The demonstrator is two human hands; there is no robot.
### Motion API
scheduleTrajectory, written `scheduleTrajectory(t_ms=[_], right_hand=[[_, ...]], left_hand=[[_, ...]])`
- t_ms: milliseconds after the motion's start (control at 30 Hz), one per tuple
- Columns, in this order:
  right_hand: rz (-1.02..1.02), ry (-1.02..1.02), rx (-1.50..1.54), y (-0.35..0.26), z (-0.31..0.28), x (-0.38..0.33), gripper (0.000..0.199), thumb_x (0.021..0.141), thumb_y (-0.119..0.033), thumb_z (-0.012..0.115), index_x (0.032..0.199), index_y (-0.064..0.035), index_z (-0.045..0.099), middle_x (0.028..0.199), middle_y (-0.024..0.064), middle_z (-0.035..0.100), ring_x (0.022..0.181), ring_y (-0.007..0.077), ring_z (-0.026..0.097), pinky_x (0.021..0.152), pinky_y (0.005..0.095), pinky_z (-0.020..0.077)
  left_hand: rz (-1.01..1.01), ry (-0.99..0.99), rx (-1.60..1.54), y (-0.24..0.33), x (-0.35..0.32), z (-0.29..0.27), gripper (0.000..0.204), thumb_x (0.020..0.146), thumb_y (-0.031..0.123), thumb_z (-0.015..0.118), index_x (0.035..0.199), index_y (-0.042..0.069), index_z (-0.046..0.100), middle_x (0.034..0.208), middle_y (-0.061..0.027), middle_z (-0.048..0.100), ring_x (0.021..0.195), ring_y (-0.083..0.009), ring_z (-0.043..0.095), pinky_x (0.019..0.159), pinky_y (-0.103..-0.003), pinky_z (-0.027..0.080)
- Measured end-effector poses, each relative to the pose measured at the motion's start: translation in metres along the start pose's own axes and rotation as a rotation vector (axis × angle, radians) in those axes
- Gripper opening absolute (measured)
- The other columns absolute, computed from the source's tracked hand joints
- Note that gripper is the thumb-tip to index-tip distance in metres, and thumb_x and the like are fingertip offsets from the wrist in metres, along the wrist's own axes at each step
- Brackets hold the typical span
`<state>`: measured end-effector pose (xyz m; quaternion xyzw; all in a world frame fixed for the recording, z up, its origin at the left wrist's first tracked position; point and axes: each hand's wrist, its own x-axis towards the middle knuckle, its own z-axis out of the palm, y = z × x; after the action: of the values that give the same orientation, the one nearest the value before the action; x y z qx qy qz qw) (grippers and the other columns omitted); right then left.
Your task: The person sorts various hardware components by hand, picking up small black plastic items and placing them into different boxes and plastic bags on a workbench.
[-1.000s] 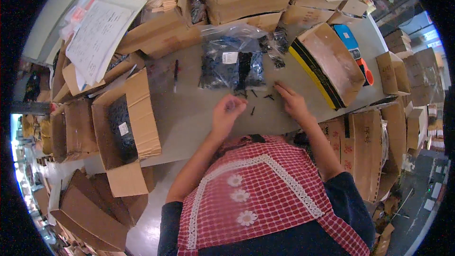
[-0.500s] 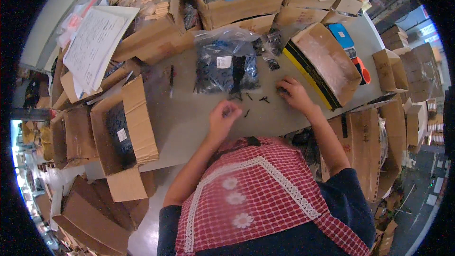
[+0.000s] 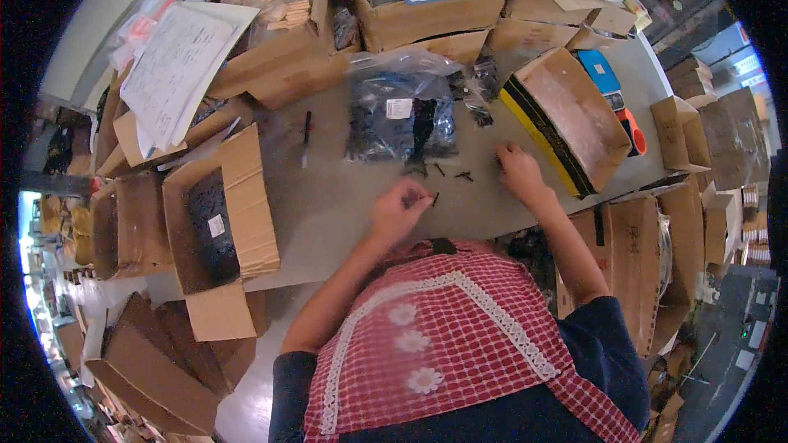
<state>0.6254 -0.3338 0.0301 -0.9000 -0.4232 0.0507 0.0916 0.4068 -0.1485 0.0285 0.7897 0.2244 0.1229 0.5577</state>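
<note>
My left hand is curled over the grey table, its fingertips at a small black screw-like piece. Something dark shows within its curled fingers, too small to make out. Farther right, my right hand is closed with its fingertips low over the tabletop; what it may hold is hidden. Between and beyond the hands lie more small black pieces. Behind them rests a clear plastic bag filled with dark parts, with a white label. Small bags of black parts lie to its right.
An open carton with a yellow-black side stands right of my right hand, beside a blue-and-orange tool. Open cartons line the left, with papers on top. More boxes close off the back. A thin black stick lies left of the bag.
My left hand has moved right and its fingertips have come to the nearest black piece. My right hand has shifted slightly toward me and its fingers look more closed. The view has shifted a little.
</note>
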Motion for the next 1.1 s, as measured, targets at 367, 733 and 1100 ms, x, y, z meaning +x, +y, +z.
scheduleTrajectory(t_ms=[367, 733, 1100], right_hand=[[-0.36, 0.094, 0.818, -0.115, -0.035, -0.01, 0.019, 0.072, 0.0, 0.064, 0.09, -0.0054, 0.063, 0.087, 0.0105, 0.061, 0.077, 0.0244, 0.061, 0.065, 0.0329, 0.0501], [-0.489, 0.162, 0.79, -0.128, -0.041, -0.015, 0.021, 0.078, 0.001, 0.064, 0.099, -0.0051, 0.065, 0.093, 0.0121, 0.064, 0.086, 0.0255, 0.063, 0.073, 0.0308, 0.0509], [-0.024, 0.242, 0.639, -0.069, -0.024, -0.004, 0.027, 0.08, 0.0, 0.061, 0.107, -0.0047, 0.063, 0.098, 0.0096, 0.064, 0.086, 0.0192, 0.064, 0.075, 0.0288, 0.0512]], left_hand=[[-0.047, -0.131, 0.041, 0.007, -0.001, 0.001, 0.027, 0.078, 0.017, 0.071, 0.102, 0.007, 0.064, 0.093, -0.0096, 0.068, 0.085, -0.0207, 0.066, 0.076, -0.033, 0.051], [-0.003, -0.077, -0.119, -0.01, -0.004, 0.011, 0.031, 0.076, 0.009, 0.069, 0.106, 0.007, 0.063, 0.094, -0.0096, 0.068, 0.085, -0.0181, 0.065, 0.076, -0.032, 0.05], [0.151, 0.013, -0.223, -0.007, 0.001, -0.002, 0.011, 0.08, 0.008, 0.069, 0.087, 0.006, 0.06, 0.088, -0.0016, 0.064, 0.084, -0.0117, 0.059, 0.077, -0.027, 0.048]])
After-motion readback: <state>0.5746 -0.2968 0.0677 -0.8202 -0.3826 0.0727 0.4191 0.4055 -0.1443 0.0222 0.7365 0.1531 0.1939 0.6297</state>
